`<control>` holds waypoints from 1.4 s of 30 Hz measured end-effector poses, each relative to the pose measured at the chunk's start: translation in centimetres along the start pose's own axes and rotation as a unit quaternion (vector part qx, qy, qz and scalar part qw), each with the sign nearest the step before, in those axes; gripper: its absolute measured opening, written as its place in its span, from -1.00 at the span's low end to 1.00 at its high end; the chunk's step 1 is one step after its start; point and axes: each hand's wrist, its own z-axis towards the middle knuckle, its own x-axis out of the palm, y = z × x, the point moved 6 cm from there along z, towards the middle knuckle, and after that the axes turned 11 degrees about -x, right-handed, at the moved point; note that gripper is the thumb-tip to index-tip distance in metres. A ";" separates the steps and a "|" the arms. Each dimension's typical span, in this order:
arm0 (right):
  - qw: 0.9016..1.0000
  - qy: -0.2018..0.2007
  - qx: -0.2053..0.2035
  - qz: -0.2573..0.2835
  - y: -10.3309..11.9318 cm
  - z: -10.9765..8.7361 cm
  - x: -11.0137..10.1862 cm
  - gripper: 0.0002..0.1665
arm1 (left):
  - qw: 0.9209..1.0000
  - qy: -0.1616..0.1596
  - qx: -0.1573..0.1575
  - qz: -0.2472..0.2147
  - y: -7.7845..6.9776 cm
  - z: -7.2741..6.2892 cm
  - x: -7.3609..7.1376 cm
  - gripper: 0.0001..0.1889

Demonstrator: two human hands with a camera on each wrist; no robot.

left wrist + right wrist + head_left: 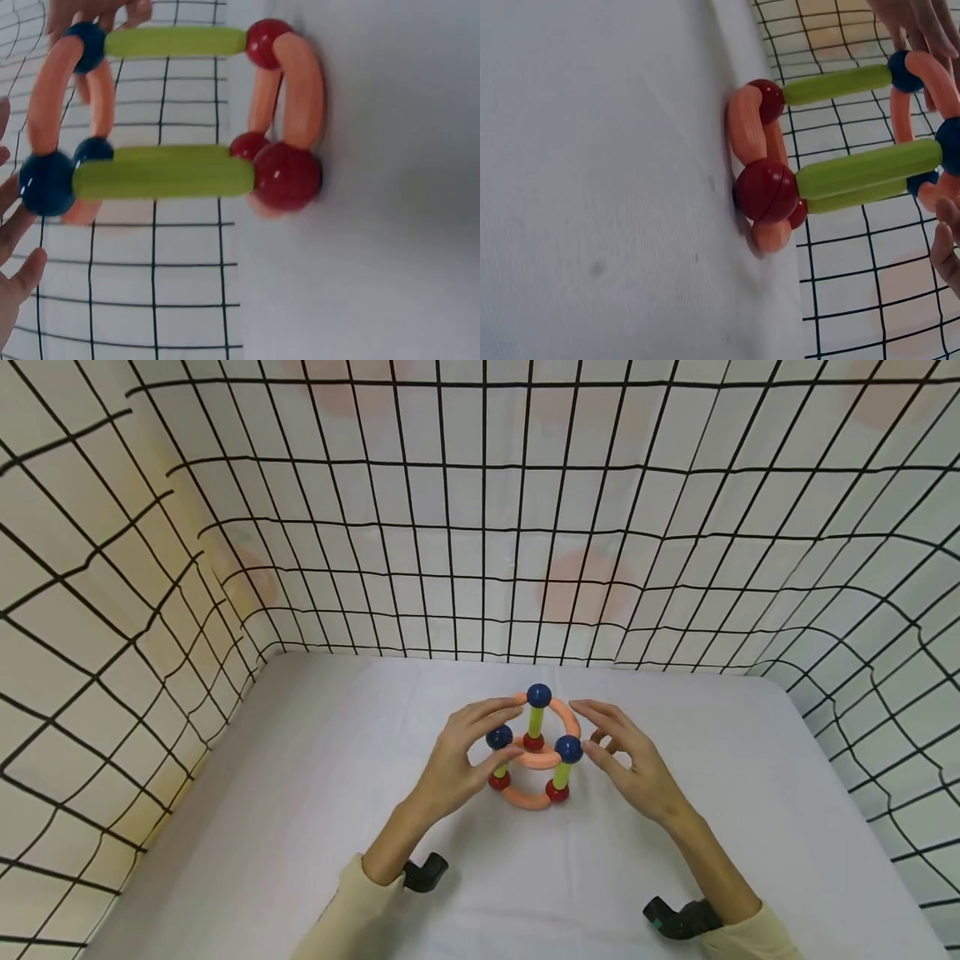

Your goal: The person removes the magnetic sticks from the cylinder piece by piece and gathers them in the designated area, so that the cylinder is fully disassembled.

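A small frame of magnetic balls and rods stands upright on the white table. Three red balls (557, 791) and curved orange rods (527, 799) form its base ring. Green rods (161, 178) rise to three blue balls (568, 749), which more curved orange rods (936, 82) link into a top ring. My left hand (459, 758) arches beside the left blue ball (498, 737), fingers extended past it and thumb in front. On the other side, my right hand (636, 762) has its fingers spread, fingertips close to the right blue ball and the top ring's curved rod.
Black wire grid (483, 518) stands at the back and both sides of the white table (300, 827), with pale cloth behind it. A black wrist device (426, 872) sits under the left forearm and another black device (678, 920) under the right.
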 end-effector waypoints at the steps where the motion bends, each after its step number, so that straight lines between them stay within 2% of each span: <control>1: 1.000 0.005 -0.009 0.006 0.3 0.1 0.2 -0.34 | 1.000 0.008 0.008 0.002 -0.2 0.0 0.5 -0.47; 5: 0.999 0.023 -0.035 0.033 0.8 0.1 0.9 -0.27 | 0.999 0.018 0.043 0.005 -0.6 0.1 1.9 -0.50; 9: 0.998 0.025 -0.045 0.046 0.9 0.1 1.1 -0.30 | 0.998 0.018 0.065 0.001 -0.7 -0.1 2.4 -0.54; 14: 0.997 0.018 -0.060 0.051 0.9 0.1 1.1 -0.37 | 0.997 0.017 0.071 0.000 -0.9 -0.2 2.6 -0.60; 24: 0.996 0.012 -0.068 0.063 0.8 0.3 1.4 -0.42 | 0.996 0.019 0.075 -0.042 -0.8 -0.2 3.2 -0.73; 30: 0.995 0.009 -0.078 0.059 0.9 0.4 1.4 -0.41 | 0.997 0.020 0.067 -0.037 -0.7 -0.2 3.2 -0.75; 37: 0.996 0.011 -0.070 0.063 0.9 0.4 1.4 -0.44 | 0.996 0.012 0.085 -0.033 -0.6 -0.3 3.2 -0.73; 42: 0.994 0.005 -0.075 0.077 0.9 0.4 1.6 -0.40 | 0.996 0.015 0.083 -0.035 -0.5 -0.3 3.2 -0.73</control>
